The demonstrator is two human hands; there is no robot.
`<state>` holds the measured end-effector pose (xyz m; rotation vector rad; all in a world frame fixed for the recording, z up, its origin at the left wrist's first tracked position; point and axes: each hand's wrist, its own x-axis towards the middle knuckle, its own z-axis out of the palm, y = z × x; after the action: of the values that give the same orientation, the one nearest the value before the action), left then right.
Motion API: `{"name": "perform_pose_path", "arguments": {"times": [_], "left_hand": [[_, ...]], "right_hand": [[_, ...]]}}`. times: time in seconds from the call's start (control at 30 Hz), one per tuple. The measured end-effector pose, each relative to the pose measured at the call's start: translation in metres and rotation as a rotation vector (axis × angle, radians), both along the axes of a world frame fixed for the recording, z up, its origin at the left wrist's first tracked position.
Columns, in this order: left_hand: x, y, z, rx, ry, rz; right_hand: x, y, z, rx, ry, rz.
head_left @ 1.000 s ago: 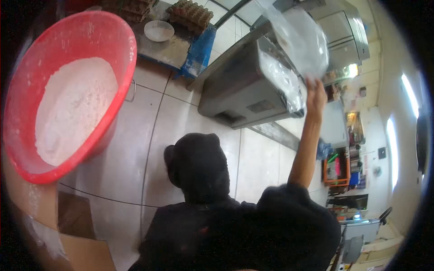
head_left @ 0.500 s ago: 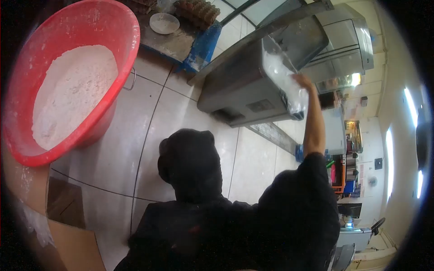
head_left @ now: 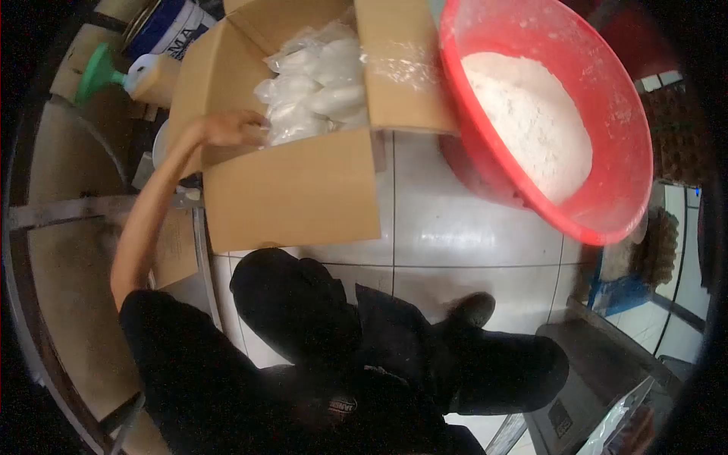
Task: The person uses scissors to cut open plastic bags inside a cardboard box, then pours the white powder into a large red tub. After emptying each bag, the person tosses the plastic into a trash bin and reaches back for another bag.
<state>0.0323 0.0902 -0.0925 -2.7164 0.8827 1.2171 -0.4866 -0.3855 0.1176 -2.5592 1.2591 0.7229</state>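
My left hand point(head_left: 231, 129) reaches over the left side of an open cardboard box point(head_left: 292, 189). Its fingers are apart and partly curled, with the tips beside the clear plastic bags point(head_left: 315, 83) of white contents inside the box. Nothing is plainly gripped in it. My right hand does not show clearly anywhere in the view. To the right of the box stands a large red tub point(head_left: 626, 174) with white powder point(head_left: 531, 114) in it.
A grey metal bin point(head_left: 561, 409) with clear plastic at its edge is at the lower right. Egg trays point(head_left: 660, 246) are at the right. A green funnel point(head_left: 98, 72) and a blue-and-white can point(head_left: 178, 26) are at the upper left. My dark-clothed legs are below the box.
The view has swung left, bringing the box into sight and shifting the tub rightward. My left hand now shows at the box; my right hand, earlier at the metal bin, is no longer clearly visible.
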Motion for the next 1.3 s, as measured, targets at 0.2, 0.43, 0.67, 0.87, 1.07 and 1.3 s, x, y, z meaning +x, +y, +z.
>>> {"name": "perform_pose_path", "arguments": {"times": [0.2, 0.43, 0.67, 0.87, 1.07, 1.3], "left_hand": [[0.035, 0.008, -0.104, 0.019, -0.311, -0.173], [0.093, 0.035, -0.212, 0.064, -0.254, -0.256], [0.104, 0.038, -0.178, -0.072, -0.242, -0.326], [0.135, 0.029, -0.136, -0.064, -0.248, -0.140], [0.136, 0.019, -0.069, 0.058, -0.233, -0.045], [0.090, 0.017, -0.135, -0.015, -0.241, 0.026]], "right_hand": [[0.054, 0.005, -0.034, 0.023, -0.447, 0.414], [0.173, 0.040, -0.036, -0.065, -0.469, 0.667], [0.209, 0.067, -0.034, 0.031, -0.461, 0.795], [0.242, 0.077, -0.034, 0.043, -0.460, 0.929], [0.272, 0.089, -0.042, 0.099, -0.507, 1.004], [0.297, 0.090, -0.059, 0.170, -0.438, 1.027]]}}
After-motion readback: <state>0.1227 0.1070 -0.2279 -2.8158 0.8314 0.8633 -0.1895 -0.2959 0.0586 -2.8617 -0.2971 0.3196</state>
